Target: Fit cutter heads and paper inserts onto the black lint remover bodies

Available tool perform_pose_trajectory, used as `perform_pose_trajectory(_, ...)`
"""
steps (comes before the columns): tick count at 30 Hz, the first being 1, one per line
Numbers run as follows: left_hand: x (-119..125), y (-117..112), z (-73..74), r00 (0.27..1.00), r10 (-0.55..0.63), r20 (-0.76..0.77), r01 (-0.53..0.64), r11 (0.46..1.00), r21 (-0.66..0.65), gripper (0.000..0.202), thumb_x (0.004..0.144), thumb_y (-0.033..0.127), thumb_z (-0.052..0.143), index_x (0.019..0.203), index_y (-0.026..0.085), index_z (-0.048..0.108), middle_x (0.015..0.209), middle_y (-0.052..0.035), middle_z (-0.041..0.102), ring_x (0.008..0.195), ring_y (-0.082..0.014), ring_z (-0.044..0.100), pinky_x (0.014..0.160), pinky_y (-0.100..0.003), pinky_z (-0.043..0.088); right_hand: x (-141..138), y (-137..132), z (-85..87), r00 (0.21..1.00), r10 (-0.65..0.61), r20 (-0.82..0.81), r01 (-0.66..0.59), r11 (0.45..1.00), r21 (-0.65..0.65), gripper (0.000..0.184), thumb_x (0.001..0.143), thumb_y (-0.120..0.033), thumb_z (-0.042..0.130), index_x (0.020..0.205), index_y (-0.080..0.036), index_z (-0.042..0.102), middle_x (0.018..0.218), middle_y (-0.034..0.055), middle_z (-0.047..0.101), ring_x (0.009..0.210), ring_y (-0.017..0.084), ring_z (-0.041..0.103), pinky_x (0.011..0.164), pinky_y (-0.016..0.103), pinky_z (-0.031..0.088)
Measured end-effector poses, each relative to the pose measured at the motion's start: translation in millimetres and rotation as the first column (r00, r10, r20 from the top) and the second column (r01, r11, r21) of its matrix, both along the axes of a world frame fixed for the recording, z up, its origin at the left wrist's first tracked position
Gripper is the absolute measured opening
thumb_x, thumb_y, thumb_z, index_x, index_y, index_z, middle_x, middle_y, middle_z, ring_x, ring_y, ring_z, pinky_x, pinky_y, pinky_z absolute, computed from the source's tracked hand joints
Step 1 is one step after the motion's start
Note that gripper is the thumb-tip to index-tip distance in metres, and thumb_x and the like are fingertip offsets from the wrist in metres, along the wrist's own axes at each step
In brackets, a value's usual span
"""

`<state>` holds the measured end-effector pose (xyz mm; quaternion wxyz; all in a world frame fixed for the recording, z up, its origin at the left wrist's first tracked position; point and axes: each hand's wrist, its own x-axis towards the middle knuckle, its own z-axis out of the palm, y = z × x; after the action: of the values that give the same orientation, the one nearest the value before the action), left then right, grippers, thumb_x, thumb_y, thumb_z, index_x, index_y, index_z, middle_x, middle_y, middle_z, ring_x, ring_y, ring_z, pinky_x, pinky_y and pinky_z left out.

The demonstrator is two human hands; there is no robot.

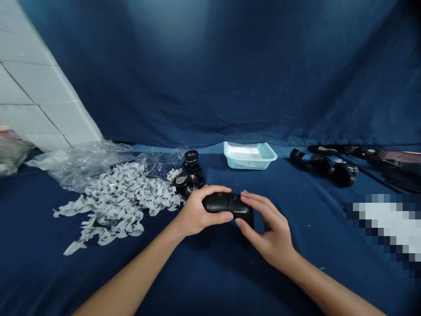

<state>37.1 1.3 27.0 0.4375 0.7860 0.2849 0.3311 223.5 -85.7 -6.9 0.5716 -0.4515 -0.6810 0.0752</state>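
Between my two hands is a smooth black, rounded device housing with a seam across its middle and small pale lettering on the right part. My left hand is closed round its left end, thumb along the near side and fingers over the far side. The thumb and fingers of my right hand pinch the right end. Dark parts reach down below the housing, but shadow hides their shape. Just beyond my left hand stands a cluster of round black caps, some with mesh faces.
Left of the hands lies a heap of small whitish curled pieces, with clear plastic bags behind. A light blue basket holding something white stands at the back. Black devices lie at right. A pixelated pale patch covers the right edge.
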Motion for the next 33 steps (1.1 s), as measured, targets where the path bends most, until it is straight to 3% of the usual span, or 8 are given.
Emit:
perform_pose_trajectory(5, -4, 0, -2.3, 1.0, -0.013, 0.017, 0.01, 0.985, 0.173, 0.052, 0.068, 0.036, 0.081, 0.115, 0.021, 0.065, 0.108, -0.0059, 0.064, 0.095, -0.0205, 0.059, 0.092, -0.036, 0.046, 3, 0, -4.1, 0.999, 0.013, 0.039, -0.012, 0.999, -0.038, 0.058, 0.08, -0.02, 0.069, 0.134, -0.026, 0.049, 0.132, 0.0106, 0.056, 0.125, 0.028, 0.052, 0.102, 0.049, 0.046)
perform_pose_trajectory(7, -4, -3, -1.8, 0.999, -0.033, 0.029, 0.026, 0.978, 0.209, 0.052, 0.068, 0.034, 0.081, 0.115, 0.022, 0.064, 0.112, -0.0066, 0.064, 0.099, -0.0214, 0.058, 0.094, -0.037, 0.046, 5, -1, -6.1, 0.998, 0.044, 0.034, -0.039, 0.992, -0.123, 0.068, 0.08, -0.024, 0.07, 0.141, -0.026, 0.04, 0.14, 0.0115, 0.051, 0.129, 0.029, 0.048, 0.105, 0.05, 0.044)
perform_pose_trajectory(11, -6, -6, -1.6, 0.999, -0.036, 0.028, 0.029, 0.973, 0.23, 0.051, 0.068, 0.033, 0.081, 0.115, 0.022, 0.064, 0.116, -0.0075, 0.064, 0.105, -0.0231, 0.057, 0.097, -0.04, 0.045, 16, -2, -7.4, 0.982, 0.188, -0.002, -0.173, 0.895, -0.412, 0.08, 0.079, -0.035, 0.072, 0.147, -0.028, 0.029, 0.143, 0.0106, 0.049, 0.13, 0.029, 0.049, 0.106, 0.051, 0.042)
perform_pose_trajectory(14, -8, -5, -3.9, 0.998, -0.044, 0.041, 0.034, 0.977, 0.21, 0.053, 0.067, 0.032, 0.082, 0.115, 0.022, 0.064, 0.117, -0.008, 0.064, 0.105, -0.0239, 0.058, 0.098, -0.042, 0.045, 25, -1, -6.9, 0.955, 0.298, -0.014, -0.263, 0.818, -0.511, 0.085, 0.078, -0.036, 0.073, 0.149, -0.028, 0.026, 0.142, 0.0097, 0.051, 0.128, 0.029, 0.051, 0.106, 0.05, 0.042)
perform_pose_trajectory(20, -9, -6, -10.0, 0.993, -0.077, 0.088, 0.066, 0.99, 0.123, 0.055, 0.068, 0.029, 0.082, 0.118, 0.022, 0.061, 0.124, -0.0086, 0.059, 0.112, -0.027, 0.057, 0.1, -0.043, 0.043, 31, 4, -6.0, 0.918, 0.384, -0.104, -0.376, 0.753, -0.539, 0.082, 0.077, -0.035, 0.077, 0.146, -0.029, 0.032, 0.136, 0.0067, 0.057, 0.119, 0.027, 0.058, 0.101, 0.041, 0.048)
perform_pose_trajectory(27, -9, -11, -24.3, 0.989, -0.074, 0.129, 0.083, 0.995, -0.062, 0.087, 0.062, 0.026, 0.086, 0.135, 0.026, 0.038, 0.131, -0.0112, 0.053, 0.117, -0.0305, 0.054, 0.101, -0.046, 0.041, 34, 7, -10.8, 0.924, 0.358, -0.139, -0.373, 0.752, -0.544, 0.077, 0.078, -0.034, 0.076, 0.143, -0.029, 0.035, 0.128, 0.0054, 0.062, 0.114, 0.026, 0.06, 0.1, 0.042, 0.047)
perform_pose_trajectory(30, -10, -7, -29.8, 0.989, -0.115, 0.095, 0.13, 0.977, -0.17, 0.098, 0.059, 0.026, 0.088, 0.14, 0.028, 0.033, 0.13, -0.0113, 0.051, 0.11, -0.0293, 0.057, 0.093, -0.045, 0.046, 38, 11, -13.9, 0.931, 0.333, -0.152, -0.359, 0.754, -0.551, 0.069, 0.079, -0.035, 0.075, 0.138, -0.027, 0.041, 0.112, 0.0044, 0.068, 0.099, 0.025, 0.064, 0.09, 0.042, 0.051)
perform_pose_trajectory(33, -9, -4, -33.3, 0.986, -0.137, 0.09, 0.157, 0.948, -0.276, 0.103, 0.062, 0.024, 0.087, 0.144, 0.03, 0.025, 0.112, -0.0085, 0.058, 0.093, -0.0241, 0.061, 0.079, -0.039, 0.051, 40, 15, -15.5, 0.928, 0.327, -0.177, -0.368, 0.746, -0.555, 0.063, 0.08, -0.037, 0.074, 0.134, -0.026, 0.045, 0.102, 0.0031, 0.069, 0.091, 0.024, 0.064, 0.083, 0.04, 0.052)
